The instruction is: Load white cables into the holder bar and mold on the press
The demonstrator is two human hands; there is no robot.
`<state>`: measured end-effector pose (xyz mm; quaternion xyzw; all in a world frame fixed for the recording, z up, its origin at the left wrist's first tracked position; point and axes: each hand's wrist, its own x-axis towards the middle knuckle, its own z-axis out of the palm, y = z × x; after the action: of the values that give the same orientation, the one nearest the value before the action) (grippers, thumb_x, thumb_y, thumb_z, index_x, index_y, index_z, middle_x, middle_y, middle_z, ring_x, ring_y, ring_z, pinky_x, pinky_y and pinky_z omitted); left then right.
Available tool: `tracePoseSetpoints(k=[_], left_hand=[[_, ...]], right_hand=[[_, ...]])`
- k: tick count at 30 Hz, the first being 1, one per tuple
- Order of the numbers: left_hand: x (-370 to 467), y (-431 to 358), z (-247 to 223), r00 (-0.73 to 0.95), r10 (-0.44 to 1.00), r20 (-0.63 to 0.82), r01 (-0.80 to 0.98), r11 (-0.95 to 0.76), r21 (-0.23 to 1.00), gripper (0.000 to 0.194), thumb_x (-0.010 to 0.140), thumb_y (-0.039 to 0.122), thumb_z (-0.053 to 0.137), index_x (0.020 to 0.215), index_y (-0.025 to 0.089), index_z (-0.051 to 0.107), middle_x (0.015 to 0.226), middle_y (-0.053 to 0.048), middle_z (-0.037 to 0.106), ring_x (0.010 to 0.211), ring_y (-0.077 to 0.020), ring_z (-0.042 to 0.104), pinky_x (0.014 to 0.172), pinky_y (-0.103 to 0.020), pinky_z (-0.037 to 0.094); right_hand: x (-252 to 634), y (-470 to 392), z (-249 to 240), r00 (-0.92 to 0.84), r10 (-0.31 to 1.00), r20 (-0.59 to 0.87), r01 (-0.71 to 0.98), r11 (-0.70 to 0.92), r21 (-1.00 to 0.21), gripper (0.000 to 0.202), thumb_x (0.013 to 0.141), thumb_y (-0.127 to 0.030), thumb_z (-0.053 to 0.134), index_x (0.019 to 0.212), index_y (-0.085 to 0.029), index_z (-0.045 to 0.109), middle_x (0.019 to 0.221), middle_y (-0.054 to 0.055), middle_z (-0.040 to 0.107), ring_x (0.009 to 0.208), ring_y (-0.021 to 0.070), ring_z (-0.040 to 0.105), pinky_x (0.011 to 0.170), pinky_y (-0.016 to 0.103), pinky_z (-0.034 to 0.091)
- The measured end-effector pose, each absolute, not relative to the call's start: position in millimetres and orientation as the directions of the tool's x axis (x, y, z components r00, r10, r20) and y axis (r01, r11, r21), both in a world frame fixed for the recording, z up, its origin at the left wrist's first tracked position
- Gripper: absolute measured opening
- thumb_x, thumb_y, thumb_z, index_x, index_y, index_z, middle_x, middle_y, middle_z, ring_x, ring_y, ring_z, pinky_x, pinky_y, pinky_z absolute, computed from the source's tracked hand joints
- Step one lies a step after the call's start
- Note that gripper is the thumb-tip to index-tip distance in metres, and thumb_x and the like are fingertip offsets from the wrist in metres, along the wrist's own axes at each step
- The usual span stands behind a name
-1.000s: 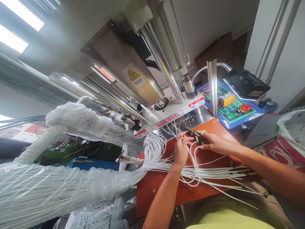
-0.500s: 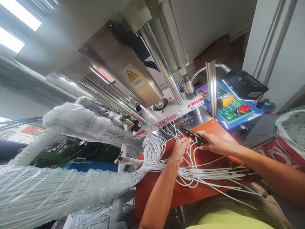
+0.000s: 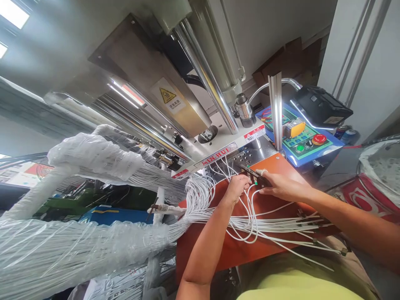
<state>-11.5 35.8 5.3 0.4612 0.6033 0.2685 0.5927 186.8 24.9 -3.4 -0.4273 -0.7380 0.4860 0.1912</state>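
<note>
My left hand (image 3: 238, 188) is closed in a pinch at the end of a white cable, beside a dark metal bar (image 3: 249, 170). Small green pieces sit along that bar. My right hand (image 3: 278, 186) grips its near end, with the thumb on top and the fingers underneath. White cables (image 3: 252, 212) loop down from the bar over an orange-red work board (image 3: 212, 254). Other white cables run from the bar's area in under the front plate (image 3: 218, 156) of a press. The exact cable end at my left fingertips is hidden.
A thick plastic-wrapped cable bundle (image 3: 93, 241) comes in from the left on a wrapped frame. The press's steel column (image 3: 208, 75) rises ahead. To the right stand a blue control panel (image 3: 331, 152) with buttons and an upright metal profile (image 3: 275, 112).
The view has shifted slightly, so the scene sits a little further left. Both hands stay at the bar; the left fingers have moved only a little.
</note>
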Motion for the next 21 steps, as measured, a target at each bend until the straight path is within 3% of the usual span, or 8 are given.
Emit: tracePoseSetpoints(k=[8, 14, 21], left_hand=[[-10.5, 34.9, 4.9, 0.126, 0.901, -0.414, 0.250, 0.375, 0.893, 0.016, 0.067, 0.031, 0.059, 0.061, 0.016, 0.055, 0.045, 0.007, 0.039, 0.039, -0.0032, 0.023, 0.042, -0.020, 0.013], [-9.9, 36.2, 3.6, 0.083, 0.864, -0.496, 0.155, 0.481, 0.863, 0.014, 0.065, 0.028, 0.061, 0.065, 0.016, 0.055, 0.047, 0.007, 0.038, 0.037, -0.0023, 0.021, 0.041, -0.020, 0.010], [-11.1, 43.3, 0.6, 0.053, 0.878, -0.475, 0.159, 0.462, 0.872, 0.020, 0.068, 0.027, 0.067, 0.060, 0.015, 0.054, 0.049, 0.005, 0.045, 0.037, -0.0022, 0.029, 0.040, -0.018, 0.018]], right_hand=[[186.4, 23.7, -0.6, -0.557, 0.822, -0.120, 0.444, 0.173, -0.879, 0.049, 0.084, -0.038, 0.058, 0.128, -0.023, 0.042, 0.120, 0.008, 0.063, 0.106, 0.0247, 0.061, 0.095, 0.038, 0.045], [181.3, 18.1, 5.7, -0.523, 0.842, -0.132, 0.520, 0.193, -0.832, 0.040, 0.085, -0.037, 0.057, 0.121, -0.024, 0.045, 0.108, 0.008, 0.067, 0.096, 0.0267, 0.065, 0.083, 0.037, 0.049], [170.8, 12.2, -2.1, -0.464, 0.884, -0.046, 0.484, 0.210, -0.849, 0.060, 0.081, -0.027, 0.061, 0.138, -0.027, 0.039, 0.114, 0.009, 0.068, 0.103, 0.0299, 0.065, 0.087, 0.039, 0.049]])
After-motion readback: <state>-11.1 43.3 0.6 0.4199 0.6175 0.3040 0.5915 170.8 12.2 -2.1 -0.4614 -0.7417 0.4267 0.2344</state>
